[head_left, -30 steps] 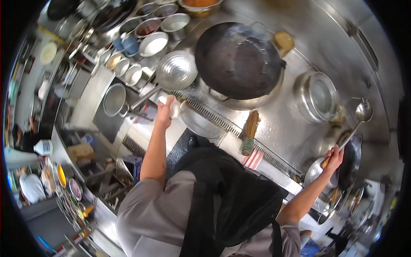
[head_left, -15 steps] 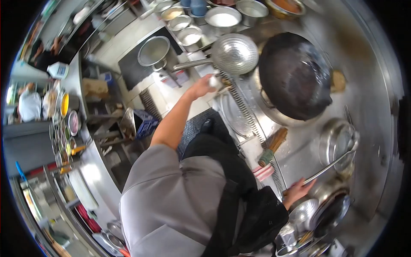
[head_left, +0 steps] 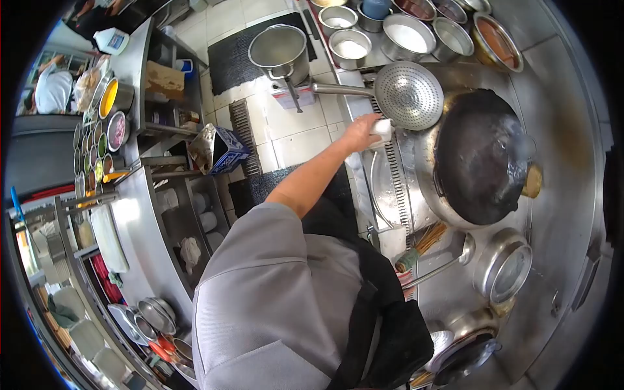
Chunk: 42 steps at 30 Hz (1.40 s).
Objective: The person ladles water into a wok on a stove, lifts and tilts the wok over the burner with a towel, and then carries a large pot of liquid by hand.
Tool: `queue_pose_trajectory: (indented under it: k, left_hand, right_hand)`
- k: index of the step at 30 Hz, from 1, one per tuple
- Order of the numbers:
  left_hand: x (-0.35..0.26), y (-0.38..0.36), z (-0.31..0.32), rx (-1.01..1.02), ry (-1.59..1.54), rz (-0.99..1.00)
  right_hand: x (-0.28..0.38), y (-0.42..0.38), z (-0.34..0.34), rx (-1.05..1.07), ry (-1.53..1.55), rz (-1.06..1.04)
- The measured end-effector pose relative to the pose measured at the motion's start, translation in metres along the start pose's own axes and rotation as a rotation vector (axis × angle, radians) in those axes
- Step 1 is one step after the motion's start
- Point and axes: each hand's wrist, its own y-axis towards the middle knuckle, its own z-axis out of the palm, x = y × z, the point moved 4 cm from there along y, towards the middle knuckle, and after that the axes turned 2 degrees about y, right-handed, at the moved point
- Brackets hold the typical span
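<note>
The long stainless-steel cooking range (head_left: 572, 195) fills the right side, and 1 large blackened round wok (head_left: 481, 159) sits sunk in its burner ring, likely so that it stays steady over the heat; it looks empty apart from a wet sheen. Just left of the wok lies 1 round perforated steel skimmer (head_left: 411, 95), its bowl resting on the range edge with the long handle reaching out over the tiled floor. 1 tall steel stockpot (head_left: 281, 51) stands beyond that handle. Below the wok, 1 lidded round steel pot (head_left: 504, 265) stands with 1 long-handled steel ladle (head_left: 437, 265) leaning toward it, within easy reach. At least 7 small steel bowls (head_left: 406, 36) of seasonings line the top edge.

The person's left hand (head_left: 361, 132) has its fingers closed on a small white object (head_left: 382, 129), held at the range edge under the skimmer. The right hand is out of sight.
</note>
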Motion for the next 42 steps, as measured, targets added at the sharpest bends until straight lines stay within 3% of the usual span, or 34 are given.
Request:
queue_pose_trajectory:
  k: [5, 8, 15, 20, 21, 24, 25, 26, 30, 33, 37, 39, 42]
  left_hand:
    - [-0.002, -0.009, -0.003, -0.091, -0.024, 0.026]
    - [-0.01, -0.012, -0.012, -0.024, 0.076, 0.004]
    - [0.016, -0.098, -0.05, -0.502, -0.004, -0.147]
    - [0.097, -0.245, -0.055, -0.165, 0.091, -0.29]
    - [0.116, -0.277, -0.059, -0.12, 0.146, -0.278]
    - [0.179, -0.351, -0.081, 0.076, 0.174, -0.527]
    - [0.202, -0.367, -0.089, 0.104, 0.157, -0.641]
    - [0.221, -0.381, -0.104, 0.04, 0.133, -0.639]
    - [0.287, -0.427, -0.175, -0.037, 0.085, -0.839]
    - [0.344, -0.479, -0.208, -0.142, 0.06, -1.005]
    - [0.357, -0.517, -0.249, -0.139, -0.014, -1.22]
    - [0.356, -0.512, -0.279, -0.342, 0.033, -1.007]
    - [0.295, -0.462, -0.397, -0.739, 0.258, -0.735]
  right_hand:
    - [0.01, 0.011, 0.0, 0.194, -0.118, -0.062]
    - [0.021, 0.02, -0.003, 0.333, -0.204, -0.098]
    - [0.071, 0.03, -0.015, 0.707, -0.498, -0.179]
    - [0.138, 0.015, 0.006, 0.934, -0.698, -0.358]
    - [0.154, 0.009, 0.016, 0.974, -0.73, -0.422]
    - [0.206, -0.022, 0.071, 1.055, -0.753, -0.614]
    - [0.236, -0.048, 0.094, 1.054, -0.636, -0.472]
    - [0.248, -0.058, 0.117, 1.054, -0.729, -0.593]
    - [0.328, -0.143, 0.203, 1.068, -0.847, -0.428]
    - [0.344, -0.159, 0.266, 1.108, -0.792, -0.444]
    - [0.39, -0.18, 0.323, 1.085, -0.768, -0.467]
    - [0.404, -0.183, 0.341, 1.063, -0.716, -0.476]
    - [0.41, -0.15, 0.362, 0.823, -0.749, -0.871]
